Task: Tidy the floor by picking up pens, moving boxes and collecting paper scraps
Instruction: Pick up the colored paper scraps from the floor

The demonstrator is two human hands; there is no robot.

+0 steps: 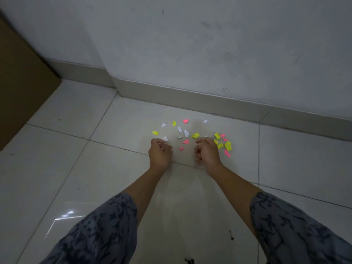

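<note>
step: paper scraps (pixel 190 136) pickup | left hand (pixel 159 154), right hand (pixel 206 152) curled, contents unclear | next: pinch 12 o'clock scraps

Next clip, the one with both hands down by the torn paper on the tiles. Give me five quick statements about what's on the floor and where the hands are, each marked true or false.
1. The paper scraps are yellow, pink and white. True.
2. The scraps lie on a carpet. False: they lie on a pale tiled floor.
3. Both hands reach down at the near edge of the scraps, the left hand and the right hand with fingers curled. True.
4. A cardboard box stands at the right of the view. False: it stands at the left edge.
5. All the scraps are gathered into one neat stack. False: they lie scattered, with a denser cluster beside the right hand.
</note>
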